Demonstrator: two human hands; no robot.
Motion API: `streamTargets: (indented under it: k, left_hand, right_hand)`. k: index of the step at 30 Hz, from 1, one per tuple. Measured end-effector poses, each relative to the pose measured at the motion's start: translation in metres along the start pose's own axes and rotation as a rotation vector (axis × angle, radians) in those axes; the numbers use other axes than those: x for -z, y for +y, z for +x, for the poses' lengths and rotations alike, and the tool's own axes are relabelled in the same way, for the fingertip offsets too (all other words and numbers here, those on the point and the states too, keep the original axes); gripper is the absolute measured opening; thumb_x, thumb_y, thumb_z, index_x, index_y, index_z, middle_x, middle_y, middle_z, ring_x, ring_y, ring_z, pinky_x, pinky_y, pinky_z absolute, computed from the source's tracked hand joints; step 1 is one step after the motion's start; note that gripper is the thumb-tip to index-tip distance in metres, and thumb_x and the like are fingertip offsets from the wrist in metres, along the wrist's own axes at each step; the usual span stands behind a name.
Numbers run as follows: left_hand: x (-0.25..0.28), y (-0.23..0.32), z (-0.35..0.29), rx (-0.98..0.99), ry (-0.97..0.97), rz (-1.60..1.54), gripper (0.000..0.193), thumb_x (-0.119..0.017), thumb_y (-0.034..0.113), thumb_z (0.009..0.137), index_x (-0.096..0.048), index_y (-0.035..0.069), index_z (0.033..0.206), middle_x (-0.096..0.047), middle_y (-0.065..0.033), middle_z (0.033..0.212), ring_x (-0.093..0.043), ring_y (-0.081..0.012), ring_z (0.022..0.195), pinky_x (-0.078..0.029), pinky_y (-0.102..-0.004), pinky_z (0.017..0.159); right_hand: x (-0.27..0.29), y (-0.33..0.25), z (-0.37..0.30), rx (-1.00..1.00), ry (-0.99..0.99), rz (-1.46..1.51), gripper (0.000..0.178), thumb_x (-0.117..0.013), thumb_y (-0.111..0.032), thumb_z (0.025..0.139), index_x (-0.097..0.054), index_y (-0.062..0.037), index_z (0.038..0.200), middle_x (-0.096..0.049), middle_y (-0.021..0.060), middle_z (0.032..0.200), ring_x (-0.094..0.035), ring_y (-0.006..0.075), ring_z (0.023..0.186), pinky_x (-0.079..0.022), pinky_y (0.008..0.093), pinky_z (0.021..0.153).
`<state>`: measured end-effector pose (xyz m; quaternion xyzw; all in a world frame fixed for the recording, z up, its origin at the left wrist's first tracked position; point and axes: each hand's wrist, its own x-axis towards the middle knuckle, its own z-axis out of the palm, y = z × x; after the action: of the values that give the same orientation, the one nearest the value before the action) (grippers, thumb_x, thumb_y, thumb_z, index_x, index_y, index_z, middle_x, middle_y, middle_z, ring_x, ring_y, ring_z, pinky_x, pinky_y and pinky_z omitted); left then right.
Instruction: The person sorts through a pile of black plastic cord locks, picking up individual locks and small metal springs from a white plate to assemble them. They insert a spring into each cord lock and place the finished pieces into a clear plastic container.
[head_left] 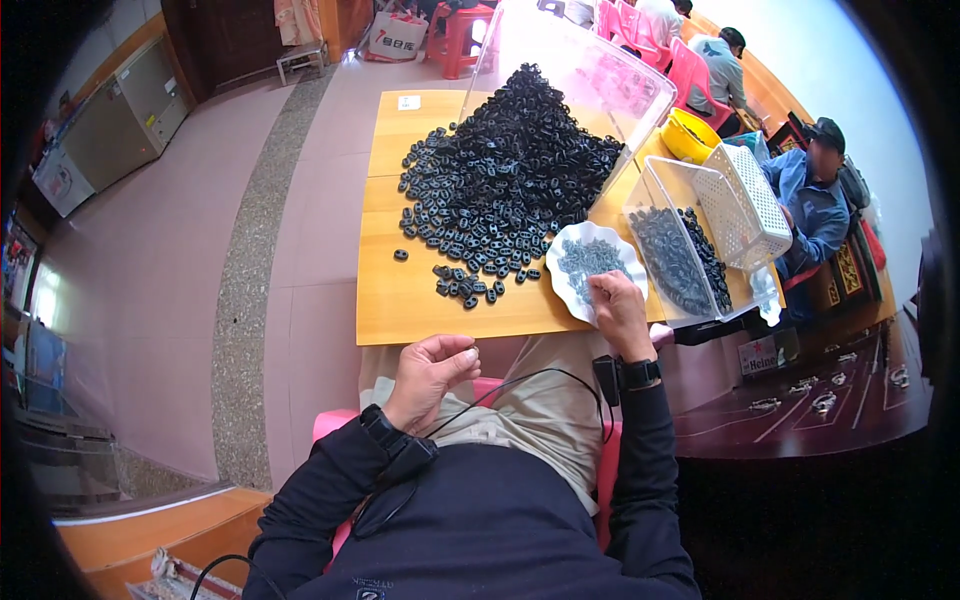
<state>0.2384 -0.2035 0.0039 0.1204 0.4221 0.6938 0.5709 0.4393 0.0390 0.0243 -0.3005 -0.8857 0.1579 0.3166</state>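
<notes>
My left hand (432,378) is just off the table's front edge, thumb and forefinger pinched together. A tiny dark bit shows at its fingertips, too small to name. My right hand (622,312) is closed over the near right part of a white dish with a wavy rim (562,287); its fingertips are partly hidden. Small grey, metallic-looking pieces (592,258) lie in the dish. Beyond my hands spreads a big heap of black oval pieces with two holes (520,150). Several stray ones (468,285) lie nearest to me.
The heap spills from a tipped see-through bin (640,95) on the wooden table (410,310). To the right stand a see-through box (690,315) with black pieces, a white perforated basket (745,205) and a yellow bowl (690,135). A person in blue (825,215) sits beyond.
</notes>
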Motion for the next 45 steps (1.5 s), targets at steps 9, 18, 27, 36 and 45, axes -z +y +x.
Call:
streamTargets:
  k: [9, 18, 27, 36, 45]
  left_hand:
    - [0.000, -0.001, 0.000, 0.008, -0.010, 0.020, 0.016, -0.066, 0.002, 0.086, -0.063, 0.000, 0.102, -0.067, -0.0074, 0.088, -0.066, -0.0153, 0.077, -0.056, -0.0286, 0.073]
    - [-0.002, -0.004, 0.000, 0.002, -0.020, 0.031, 0.014, -0.066, 0.000, 0.085, -0.066, -0.001, 0.099, -0.068, -0.0084, 0.087, -0.065, -0.0137, 0.076, -0.056, -0.0267, 0.074]
    - [-0.002, -0.006, -0.002, 0.019, -0.061, 0.115, 0.017, -0.065, 0.003, 0.086, -0.066, -0.001, 0.102, -0.067, -0.0074, 0.091, -0.065, -0.0139, 0.078, -0.056, -0.0266, 0.074]
    - [0.000, -0.006, 0.002, 0.036, -0.086, 0.121, 0.017, -0.066, 0.004, 0.086, -0.066, -0.002, 0.102, -0.067, -0.0072, 0.091, -0.065, -0.0136, 0.076, -0.055, -0.0261, 0.074]
    - [-0.004, -0.002, 0.003, 0.047, -0.068, 0.153, 0.017, -0.066, 0.006, 0.087, -0.065, -0.002, 0.102, -0.067, -0.0065, 0.090, -0.065, -0.0129, 0.077, -0.055, -0.0252, 0.074]
  right_hand:
    - [0.002, -0.008, -0.001, -0.115, 0.004, 0.024, 0.008, -0.062, -0.004, 0.084, -0.065, 0.0015, 0.089, -0.065, 0.0164, 0.082, -0.064, 0.0273, 0.074, -0.049, 0.0331, 0.068]
    - [0.006, -0.004, -0.007, -0.167, 0.016, 0.142, 0.008, -0.063, -0.003, 0.082, -0.065, 0.0014, 0.087, -0.066, 0.0165, 0.084, -0.065, 0.0269, 0.076, -0.050, 0.0328, 0.069]
    - [0.006, -0.006, -0.010, -0.182, 0.079, 0.360, 0.006, -0.065, 0.000, 0.080, -0.066, 0.0010, 0.086, -0.066, 0.0076, 0.079, -0.061, 0.0123, 0.071, -0.048, 0.0251, 0.065]
    - [0.001, -0.006, -0.011, -0.224, 0.103, 0.452, 0.007, -0.065, 0.000, 0.081, -0.067, 0.0011, 0.087, -0.067, 0.0060, 0.080, -0.061, 0.0097, 0.072, -0.048, 0.0235, 0.066]
    - [0.003, -0.013, -0.014, -0.340, 0.073, 0.603, 0.007, -0.067, -0.002, 0.082, -0.066, 0.0013, 0.088, -0.066, 0.0021, 0.079, -0.060, 0.0075, 0.069, -0.049, 0.0217, 0.065]
